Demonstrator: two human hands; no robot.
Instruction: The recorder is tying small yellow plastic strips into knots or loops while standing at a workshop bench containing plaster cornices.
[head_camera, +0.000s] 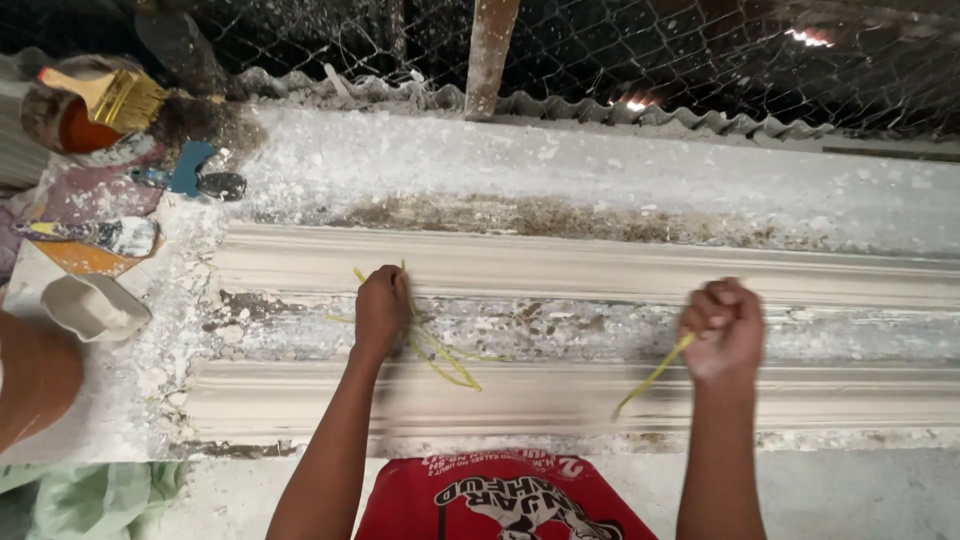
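You had two hands at work and two long plaster mouldings under them — the far moulding (600, 268) and the near moulding (560, 395) ran left to right across the white-spattered bench (560, 160), with a rough, stained strip between them. Your left hand (381, 305) was a closed fist on the far moulding, fingers curled around a bunch of thin yellow strands (440, 355) that looped loosely toward you over the strip. Your right hand (722, 328) was fisted too, well apart to the right, gripping one yellow strand (652, 378) that slanted down to the near moulding. At far left sat one round pot (72, 120) holding dark reddish liquid, one brush (115, 97) with yellow bristles lying across its rim — and nearer, one small white tub (92, 305), its contents not visible.
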